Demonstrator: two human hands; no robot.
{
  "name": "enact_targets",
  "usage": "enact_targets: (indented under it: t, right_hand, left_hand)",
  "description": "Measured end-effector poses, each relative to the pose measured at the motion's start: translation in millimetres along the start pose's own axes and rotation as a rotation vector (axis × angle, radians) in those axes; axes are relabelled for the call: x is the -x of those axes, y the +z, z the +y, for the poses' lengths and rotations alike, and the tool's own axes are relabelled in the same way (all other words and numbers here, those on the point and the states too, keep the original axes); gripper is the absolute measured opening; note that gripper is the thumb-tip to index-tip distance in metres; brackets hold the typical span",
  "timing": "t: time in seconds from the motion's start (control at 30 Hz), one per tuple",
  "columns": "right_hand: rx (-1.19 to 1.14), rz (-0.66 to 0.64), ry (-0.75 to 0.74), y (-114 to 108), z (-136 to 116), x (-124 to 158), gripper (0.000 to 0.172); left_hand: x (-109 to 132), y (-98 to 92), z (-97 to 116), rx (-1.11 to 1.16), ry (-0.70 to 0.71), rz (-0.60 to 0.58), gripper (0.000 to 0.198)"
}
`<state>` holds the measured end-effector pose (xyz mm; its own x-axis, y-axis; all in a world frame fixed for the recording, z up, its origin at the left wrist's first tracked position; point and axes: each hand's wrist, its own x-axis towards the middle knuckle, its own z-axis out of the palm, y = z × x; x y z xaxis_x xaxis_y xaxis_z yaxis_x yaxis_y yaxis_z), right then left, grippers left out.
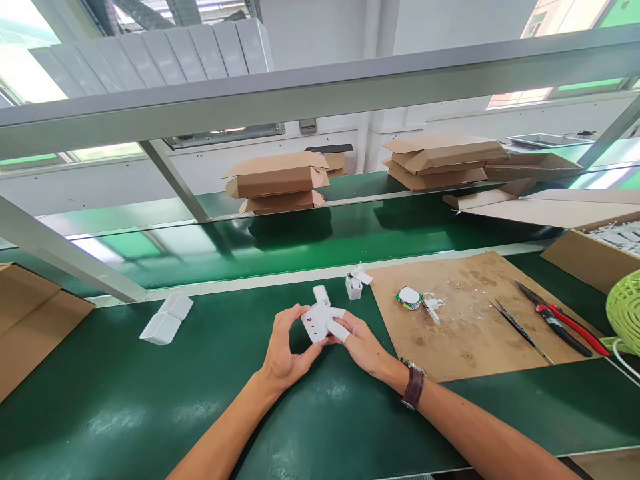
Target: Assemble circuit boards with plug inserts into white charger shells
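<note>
A white plug socket adapter (314,325) with a small red mark and dark slots is held between my two hands above the green work surface. My left hand (284,347) grips its left side and lower edge with thumb and fingers. White covers sheathe two fingers of my right hand (364,343), which closes on the adapter's right side. Just beyond it lies a white plastic piece (321,294). A small white open housing (353,288) with parts inside stands a little farther right. Two joined-looking white housings (167,319) lie to the left.
On a brown board (465,333) at right lie a green circuit board (409,297), tweezers (520,330) and red-handled pliers (555,320). A green coil (625,313) is at the right edge. Cardboard boxes (275,177) sit behind; a metal rail (320,87) crosses above.
</note>
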<state>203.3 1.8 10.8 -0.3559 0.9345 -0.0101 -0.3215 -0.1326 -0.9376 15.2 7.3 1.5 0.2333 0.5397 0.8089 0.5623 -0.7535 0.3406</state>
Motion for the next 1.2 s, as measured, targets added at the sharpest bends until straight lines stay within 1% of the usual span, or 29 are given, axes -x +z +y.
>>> enact_targets:
  t: [0.1,0.17,0.2,0.27,0.37,0.4,0.43,0.47,0.5,0.57,0.6,0.67,0.73,0.8,0.9,0.93,1.0,1.07,1.13,1.2]
  right_hand:
    - [0.124,0.027,-0.158,-0.7,-3.7,0.6,0.045]
    - [0.261,0.020,-0.230,-2.9,-6.3,1.2,0.042]
    - [0.346,0.038,-0.274,-4.9,-8.2,1.2,0.041]
    - [0.522,0.142,-0.401,-11.9,-13.7,0.0,0.040]
    - [0.697,0.409,-0.614,-29.9,-22.9,-6.5,0.041]
    - [0.717,0.491,-0.650,-37.4,-24.5,-10.0,0.044]
    - [0.715,0.553,-0.648,-45.0,-24.6,-14.2,0.048]
    - [0.698,0.588,-0.616,-52.3,-23.0,-18.7,0.054]
    - [0.673,0.595,-0.566,-58.9,-19.8,-23.5,0.060]
    - [0.626,0.558,-0.468,-68.6,-9.6,-32.4,0.065]
    - [0.614,0.533,-0.441,-71.4,-3.6,-36.1,0.065]
    - [0.615,0.505,-0.433,-73.7,7.4,-41.0,0.062]
    - [0.625,0.498,-0.434,-72.9,14.2,-42.3,0.059]
    - [0.645,0.503,-0.434,-71.1,14.7,-40.4,0.055]
    - [0.682,0.521,-0.460,-67.7,5.3,-32.8,0.055]
    - [0.714,0.526,-0.495,-65.9,0.7,-29.4,0.056]
    - [0.831,0.512,-0.621,-61.0,-8.0,-22.2,0.057]
    - [0.975,0.452,-0.786,-54.2,-13.6,-15.4,0.055]
    - [1.070,0.351,-0.913,-46.7,-13.8,-10.2,0.055]
    - [1.111,0.231,-0.967,-39.3,-8.5,-6.3,0.055]
  left_hand:
    - [1.1,-0.2,-9.4,-0.084,-0.073,-0.030,0.073]
    - [3.7,0.1,-16.8,-0.112,-0.163,-0.102,0.069]
    - [5.2,0.7,-20.3,-0.101,-0.222,-0.140,0.067]
    - [6.8,3.3,-26.4,-0.032,-0.351,-0.188,0.067]
    - [2.8,14.1,-34.3,0.133,-0.529,-0.204,0.068]
    - [-0.5,20.1,-36.9,0.210,-0.571,-0.197,0.069]
    - [-4.6,27.1,-39.7,0.290,-0.600,-0.188,0.069]
    - [-9.3,34.9,-42.3,0.364,-0.618,-0.179,0.069]
    - [-14.5,43.2,-44.8,0.422,-0.624,-0.172,0.068]
    - [-25.2,59.7,-48.7,0.470,-0.613,-0.180,0.063]
    - [-30.3,67.2,-50.0,0.462,-0.600,-0.198,0.059]
    - [-39.2,80.0,-51.3,0.416,-0.575,-0.239,0.053]
    - [-46.3,89.8,-51.5,0.351,-0.549,-0.281,0.052]
    - [-51.0,97.4,-50.6,0.279,-0.522,-0.318,0.054]
    - [-50.9,103.5,-46.5,0.184,-0.487,-0.347,0.060]
    - [-48.2,103.1,-44.1,0.154,-0.478,-0.347,0.062]
    - [-39.0,96.8,-38.4,0.094,-0.459,-0.337,0.066]
    - [-27.3,81.8,-34.3,0.026,-0.438,-0.316,0.066]
    - [-17.2,57.2,-35.4,-0.061,-0.422,-0.283,0.065]
    - [-11.6,21.9,-43.2,-0.173,-0.427,-0.233,0.060]
